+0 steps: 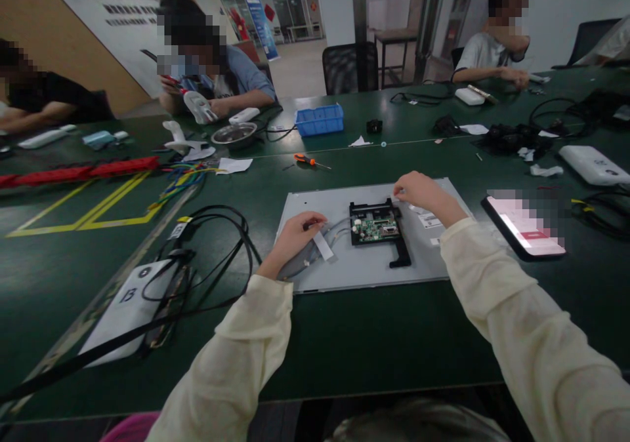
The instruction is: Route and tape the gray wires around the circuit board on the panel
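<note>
A grey metal panel (364,268) lies flat on the green table in front of me. A green circuit board (377,227) in a black bracket sits on its middle. My left hand (294,235) rests on the panel's left part, fingers curled round a small dark item I cannot name, beside grey cables (338,227) and a white tape strip (323,245). My right hand (422,191) is at the panel's far right edge, fingers pinched together near the bracket's top corner and some white labels (427,219).
A phone (522,227) lies right of the panel. Black cables and a white sheet (128,301) lie left. An orange screwdriver (308,160), a blue bin (319,120) and a metal bowl (234,134) sit farther back. Other people work at the far side.
</note>
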A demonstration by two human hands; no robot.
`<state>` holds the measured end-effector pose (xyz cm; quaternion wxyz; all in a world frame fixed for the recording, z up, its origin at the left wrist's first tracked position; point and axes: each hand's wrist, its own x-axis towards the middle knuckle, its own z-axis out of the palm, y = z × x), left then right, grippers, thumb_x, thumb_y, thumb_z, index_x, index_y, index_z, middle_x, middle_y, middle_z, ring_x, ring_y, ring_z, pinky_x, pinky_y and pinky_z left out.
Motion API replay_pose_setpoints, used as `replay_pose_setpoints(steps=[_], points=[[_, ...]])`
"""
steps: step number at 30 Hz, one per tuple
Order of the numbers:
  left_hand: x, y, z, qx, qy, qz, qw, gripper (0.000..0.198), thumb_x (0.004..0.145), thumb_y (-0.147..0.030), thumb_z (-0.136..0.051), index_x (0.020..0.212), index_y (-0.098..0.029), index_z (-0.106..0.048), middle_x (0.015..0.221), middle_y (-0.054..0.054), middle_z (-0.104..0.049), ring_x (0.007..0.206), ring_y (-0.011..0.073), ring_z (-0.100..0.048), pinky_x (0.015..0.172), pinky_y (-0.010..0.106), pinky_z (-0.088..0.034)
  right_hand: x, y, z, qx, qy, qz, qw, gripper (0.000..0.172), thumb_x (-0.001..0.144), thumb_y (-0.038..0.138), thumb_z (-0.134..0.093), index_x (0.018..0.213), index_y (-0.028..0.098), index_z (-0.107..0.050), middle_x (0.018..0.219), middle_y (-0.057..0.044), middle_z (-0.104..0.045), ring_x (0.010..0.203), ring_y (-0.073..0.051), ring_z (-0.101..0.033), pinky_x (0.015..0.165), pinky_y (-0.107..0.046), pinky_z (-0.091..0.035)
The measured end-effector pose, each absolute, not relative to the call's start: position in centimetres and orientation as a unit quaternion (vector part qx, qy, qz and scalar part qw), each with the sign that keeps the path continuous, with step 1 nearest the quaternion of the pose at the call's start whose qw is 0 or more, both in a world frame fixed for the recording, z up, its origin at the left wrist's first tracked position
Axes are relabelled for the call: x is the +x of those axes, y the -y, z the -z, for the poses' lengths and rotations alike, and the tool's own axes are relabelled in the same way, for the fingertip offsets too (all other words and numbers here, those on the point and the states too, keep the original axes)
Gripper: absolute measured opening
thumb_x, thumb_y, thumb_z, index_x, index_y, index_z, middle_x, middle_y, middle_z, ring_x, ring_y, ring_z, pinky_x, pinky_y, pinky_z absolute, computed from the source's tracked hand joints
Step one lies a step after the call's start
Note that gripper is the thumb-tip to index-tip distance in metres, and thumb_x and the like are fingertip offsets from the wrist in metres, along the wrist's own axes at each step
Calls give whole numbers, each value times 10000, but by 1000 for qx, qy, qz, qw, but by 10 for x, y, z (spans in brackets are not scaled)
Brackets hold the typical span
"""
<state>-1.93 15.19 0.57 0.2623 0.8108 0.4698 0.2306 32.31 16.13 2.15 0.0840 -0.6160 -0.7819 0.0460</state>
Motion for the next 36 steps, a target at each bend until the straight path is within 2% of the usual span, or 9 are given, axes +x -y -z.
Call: replay_pose_setpoints(steps=[11, 15, 17, 19, 21, 22, 25, 30, 36], points=[[-18, -153, -3, 801, -476, -252, 260, 219, 848, -301, -518, 954, -196, -679, 967, 34, -705, 916, 185, -635, 831, 302, -481, 328, -162, -21, -591, 802, -49, 71, 188, 772, 273, -706, 927, 174, -747, 991, -108, -726, 932, -256, -656, 807, -319, -482], [-7, -145, -8, 789, -502, -313, 165, 209, 858, -223, -472, 947, -189, -658, 1000, 53, -680, 956, 187, -623, 885, 325, -472, 319, -160, -23, -613, 789, -19, 40, 147, 808, 238, -670, 905, 169, -756, 960, -140, -728, 908, -276, -669, 782, -338, -491], [6, -134, -16, 780, -528, -325, 84, 206, 862, -198, -472, 964, -203, -651, 1042, 57, -665, 1031, 206, -598, 974, 382, -423, 314, -158, -26, -618, 786, -3, 23, 149, 827, 216, -641, 899, 155, -757, 946, -160, -728, 895, -285, -676, 773, -347, -496], [25, -123, -26, 772, -559, -303, 16, 203, 877, -212, -488, 1003, -237, -646, 1097, 55, -653, 1121, 244, -555, 1062, 484, -319, 310, -156, -28, -621, 783, 5, 16, 161, 837, 189, -614, 897, 142, -756, 940, -173, -727, 892, -290, -681, 773, -350, -499], [47, -114, -34, 784, -556, -277, -2, 198, 886, -225, -499, 1031, -257, -630, 1153, 54, -640, 1185, 265, -515, 1099, 553, -224, 308, -155, -30, -625, 781, 7, 14, 177, 842, 168, -590, 894, 132, -756, 937, -183, -726, 899, -293, -682, 777, -353, -500], [58, -112, -36, 796, -547, -258, 10, 203, 887, -223, -500, 1045, -259, -622, 1162, 56, -639, 1191, 265, -513, 1095, 555, -229, 308, -154, -30, -626, 780, 7, 14, 185, 843, 166, -582, 894, 129, -756, 935, -185, -726, 903, -295, -682, 779, -355, -501], [85, -113, -35, 825, -519, -217, 49, 246, 898, -212, -483, 1119, -250, -584, 1231, 68, -613, 1193, 249, -516, 1086, 528, -265, 308, -154, -31, -626, 780, 1, 16, 205, 851, 185, -570, 923, 139, -756, 953, -175, -728, 928, -289, -678, 795, -350, -500], [103, -124, -19, 864, -477, -159, 32, 269, 915, -196, -447, 1156, -215, -565, 1291, 78, -574, 1211, 236, -501, 1097, 482, -274, 313, -155, -29, -619, 785, -16, 23, 221, 849, 209, -562, 965, 170, -747, 1012, -135, -726, 974, -268, -665, 820, -334, -496], [104, -131, -11, 886, -448, -122, 1, 247, 926, -236, -443, 1107, -175, -600, 1164, 97, -616, 1113, 241, -546, 948, 378, -401, 321, -161, -21, -597, 800, -37, 51, 270, 810, 182, -580, 1039, 194, -723, 1080, -108, -706, 1017, -247, -644, 844, -311, -483]])
